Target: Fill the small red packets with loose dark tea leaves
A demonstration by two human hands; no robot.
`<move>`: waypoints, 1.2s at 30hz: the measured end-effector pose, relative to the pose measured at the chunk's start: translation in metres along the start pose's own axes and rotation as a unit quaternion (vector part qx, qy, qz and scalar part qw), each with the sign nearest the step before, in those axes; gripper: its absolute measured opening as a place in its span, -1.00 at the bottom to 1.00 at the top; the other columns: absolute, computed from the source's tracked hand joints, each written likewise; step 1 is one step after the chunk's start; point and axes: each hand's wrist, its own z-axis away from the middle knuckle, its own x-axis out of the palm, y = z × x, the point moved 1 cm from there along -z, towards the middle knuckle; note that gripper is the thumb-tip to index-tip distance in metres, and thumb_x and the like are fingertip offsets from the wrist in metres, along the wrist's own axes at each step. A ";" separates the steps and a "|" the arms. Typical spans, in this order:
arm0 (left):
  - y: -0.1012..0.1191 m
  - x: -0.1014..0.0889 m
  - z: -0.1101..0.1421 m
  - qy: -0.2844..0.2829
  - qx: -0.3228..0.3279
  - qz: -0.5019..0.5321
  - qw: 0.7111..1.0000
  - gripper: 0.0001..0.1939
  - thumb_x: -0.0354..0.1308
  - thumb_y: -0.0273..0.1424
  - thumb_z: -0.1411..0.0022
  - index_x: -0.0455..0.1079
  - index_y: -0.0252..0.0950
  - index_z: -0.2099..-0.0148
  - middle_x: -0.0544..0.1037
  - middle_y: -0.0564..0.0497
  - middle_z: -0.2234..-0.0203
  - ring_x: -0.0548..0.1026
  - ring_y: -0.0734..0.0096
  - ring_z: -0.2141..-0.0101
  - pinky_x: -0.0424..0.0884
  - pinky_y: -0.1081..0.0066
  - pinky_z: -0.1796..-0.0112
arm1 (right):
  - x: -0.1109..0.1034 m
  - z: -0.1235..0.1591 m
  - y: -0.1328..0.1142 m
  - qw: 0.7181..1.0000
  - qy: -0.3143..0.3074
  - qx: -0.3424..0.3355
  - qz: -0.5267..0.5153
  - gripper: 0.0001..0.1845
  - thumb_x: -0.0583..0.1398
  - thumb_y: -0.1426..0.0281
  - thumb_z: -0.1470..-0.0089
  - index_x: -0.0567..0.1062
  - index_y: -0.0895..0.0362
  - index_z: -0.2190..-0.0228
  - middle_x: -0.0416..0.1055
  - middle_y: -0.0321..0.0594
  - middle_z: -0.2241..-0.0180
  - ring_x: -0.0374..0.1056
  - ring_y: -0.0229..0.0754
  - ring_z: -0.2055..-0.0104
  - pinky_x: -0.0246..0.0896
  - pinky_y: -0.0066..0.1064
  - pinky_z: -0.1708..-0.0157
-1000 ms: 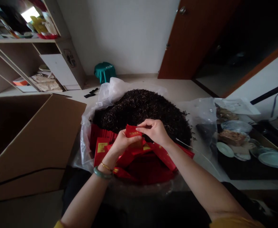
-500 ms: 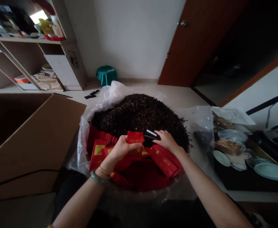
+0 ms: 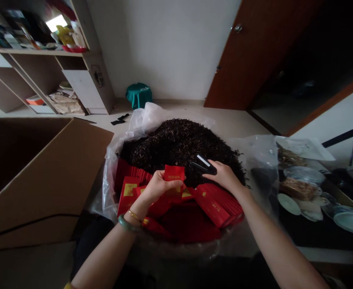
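Observation:
My left hand [image 3: 157, 186] is closed on a small red packet [image 3: 174, 172] with gold lettering, held upright over the front of a plastic-lined container. To its right, my right hand [image 3: 224, 175] grips a black stapler [image 3: 205, 163] with a white strip; its jaws gape apart from the packet. Behind both hands rises a heap of dark dried tea leaves [image 3: 182, 140]. Below them lie several more red packets [image 3: 214, 204], rows of them stacked at the left and right. Clear plastic [image 3: 111, 192] forms the container's edge.
At the left stands an open cardboard box [image 3: 74, 160]. On the right, a dark tray [image 3: 303, 228] carries dishes and a lidded bowl [image 3: 304, 176]. Shelving [image 3: 88, 92], a green-covered bin [image 3: 139, 95] and a brown door [image 3: 248, 52] are at the back.
My right hand has drawn the stapler away from the red packet, to the right and slightly up. The left hand still holds the packet. The whole view has shifted slightly.

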 end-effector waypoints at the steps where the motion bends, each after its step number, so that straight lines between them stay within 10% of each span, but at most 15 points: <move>1: 0.000 0.000 0.000 0.001 0.004 -0.004 1.000 -0.63 0.47 -0.26 0.22 0.54 -0.41 0.37 0.62 -0.08 0.49 0.54 0.37 0.50 0.46 0.42 0.42 | -0.007 0.000 -0.004 0.999 -0.002 -0.008 -0.041 -0.42 0.31 0.29 0.08 0.45 0.12 -0.03 0.54 -0.08 0.13 0.46 0.07 0.06 0.38 -0.15 0.07; 6: 0.001 0.001 0.001 0.005 0.009 -0.027 1.000 -0.62 0.47 -0.25 0.24 0.54 -0.42 0.39 0.60 -0.06 0.53 0.50 0.40 0.53 0.43 0.44 0.45 | -0.051 -0.005 -0.055 0.971 -0.129 -0.064 -0.193 -0.37 0.28 0.16 0.02 0.43 0.14 -0.07 0.56 -0.16 0.12 0.50 -0.03 0.14 0.41 -0.24 0.12; 15: 0.007 0.000 0.004 0.003 0.054 -0.037 0.998 -0.63 0.47 -0.27 0.23 0.56 -0.38 0.35 0.60 -0.01 0.50 0.48 0.46 0.52 0.40 0.47 0.42 | -0.070 -0.017 -0.128 0.963 -0.188 -0.172 -0.086 -0.57 0.22 0.25 -0.07 0.51 0.11 0.02 0.57 -0.13 0.13 0.50 -0.07 0.15 0.32 -0.36 0.15; 36: 0.012 -0.001 0.006 -0.017 0.037 -0.039 0.998 -0.66 0.46 -0.24 0.21 0.56 -0.38 0.40 0.56 0.03 0.58 0.42 0.52 0.59 0.35 0.50 0.50 | -0.075 -0.013 -0.126 0.966 -0.171 -0.180 -0.080 -0.67 0.20 0.29 -0.10 0.53 0.09 0.08 0.59 -0.20 0.21 0.49 -0.14 0.24 0.28 -0.42 0.24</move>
